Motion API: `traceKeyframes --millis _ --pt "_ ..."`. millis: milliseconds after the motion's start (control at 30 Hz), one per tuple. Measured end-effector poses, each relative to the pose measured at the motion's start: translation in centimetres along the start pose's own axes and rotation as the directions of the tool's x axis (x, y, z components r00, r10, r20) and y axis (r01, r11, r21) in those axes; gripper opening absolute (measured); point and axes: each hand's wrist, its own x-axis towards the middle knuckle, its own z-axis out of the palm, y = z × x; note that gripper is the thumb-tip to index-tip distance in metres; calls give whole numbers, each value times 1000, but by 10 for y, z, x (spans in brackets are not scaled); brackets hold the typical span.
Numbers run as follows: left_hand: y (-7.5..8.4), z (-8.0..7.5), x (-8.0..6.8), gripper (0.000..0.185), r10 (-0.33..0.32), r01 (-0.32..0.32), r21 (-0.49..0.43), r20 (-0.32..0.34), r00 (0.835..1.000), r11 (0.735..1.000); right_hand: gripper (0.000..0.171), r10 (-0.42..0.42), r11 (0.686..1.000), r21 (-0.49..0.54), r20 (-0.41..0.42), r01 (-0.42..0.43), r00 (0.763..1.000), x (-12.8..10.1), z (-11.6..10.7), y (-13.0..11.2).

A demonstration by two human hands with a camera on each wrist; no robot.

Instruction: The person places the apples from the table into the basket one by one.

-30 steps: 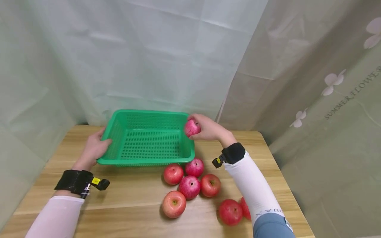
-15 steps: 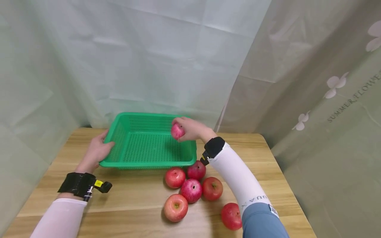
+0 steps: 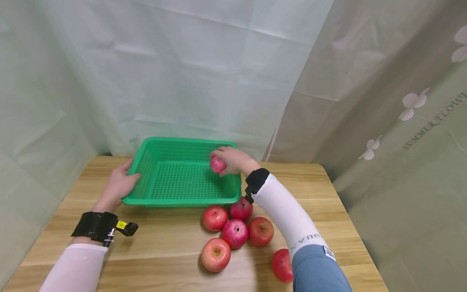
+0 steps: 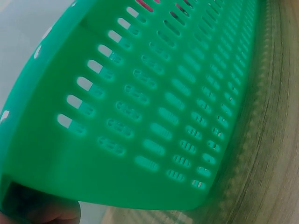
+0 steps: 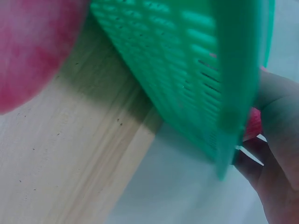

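A green plastic basket [image 3: 184, 201] with slotted walls stands at the back of the wooden table. My left hand [image 3: 119, 183] grips its left rim, thumb over the edge; in the left wrist view only a bit of the fingers [image 4: 56, 212] shows under the basket wall [image 4: 70, 163]. My right hand [image 3: 235, 160] holds a pinkish-red apple [image 3: 217, 165] inside the basket near its right end. In the right wrist view that apple [image 5: 253, 123] is mostly hidden behind the basket's side [image 5: 238, 84], with the right hand [image 5: 280, 135] around it.
Several red apples lie on the table in front of the basket, among them a paler apple [image 3: 216, 255] and a dark red apple [image 3: 241, 209] by the basket's corner. Another apple [image 3: 282, 265] is partly under the right forearm. A pale curtain [image 3: 204, 73] hangs behind the table [image 3: 153, 259].
My right hand has carried the apple leftward from the basket's right rim to inside it, then slightly lower. The left hand keeps its grip on the rim.
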Motion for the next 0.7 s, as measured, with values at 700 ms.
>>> traceKeyframes --millis 700 --pt "0 1 1 71 2 -2 14 -12 1000 1000 76 -2 991 -134 39 7 999 16 26 3"
